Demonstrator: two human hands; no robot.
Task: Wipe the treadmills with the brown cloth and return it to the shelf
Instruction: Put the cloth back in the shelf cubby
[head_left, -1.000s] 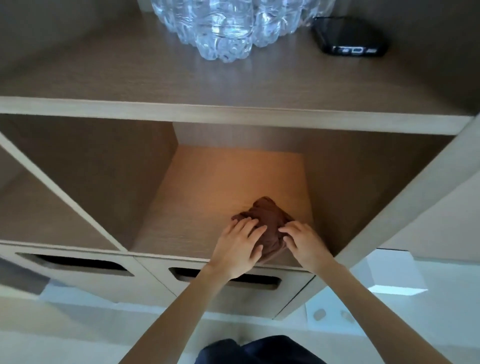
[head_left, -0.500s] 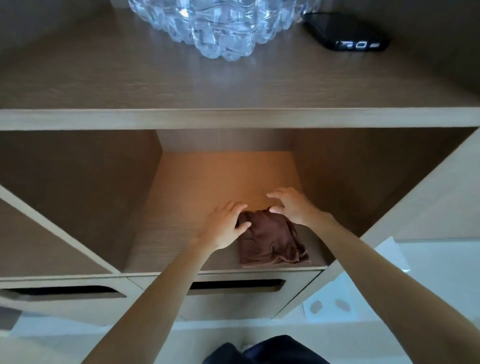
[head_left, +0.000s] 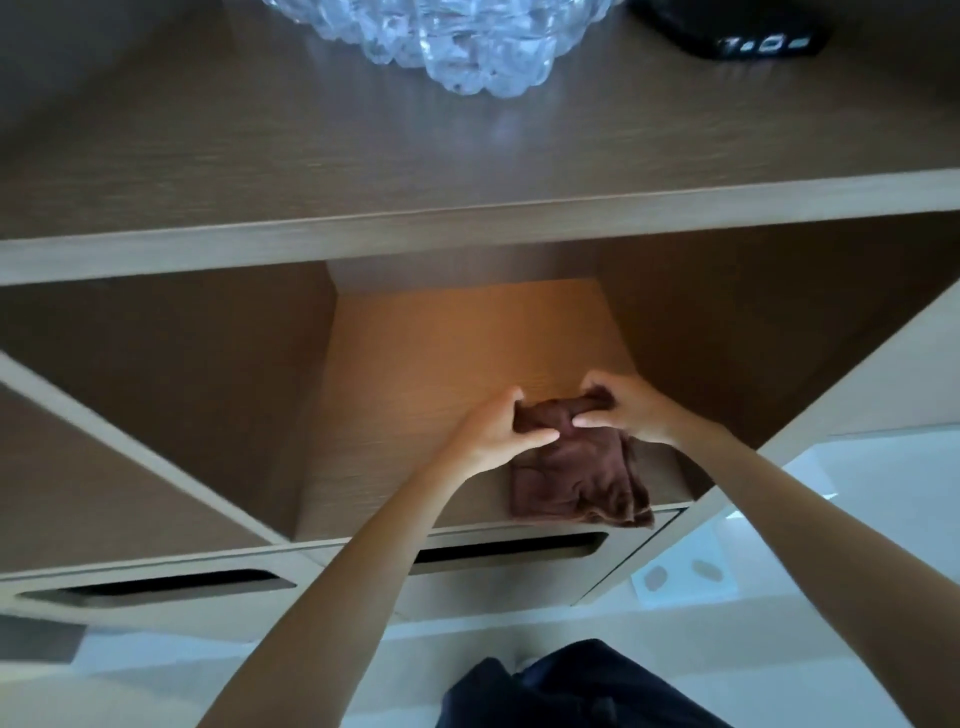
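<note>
Last step, by the look of it — the brown cloth (head_left: 576, 470) lies in the shelf (head_left: 415, 374) cubby near its front edge. Left hand (head_left: 491, 434) and right hand (head_left: 626, 410) each pinch its far edge, a narrow grip. Next: fold it flat and let go.

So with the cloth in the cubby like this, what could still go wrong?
1. The brown cloth has its near edge hanging slightly over the shelf lip, so it may slide out on release.
2. Both the left hand and right hand pinch its far end; pulling back could drag it forward.
</note>
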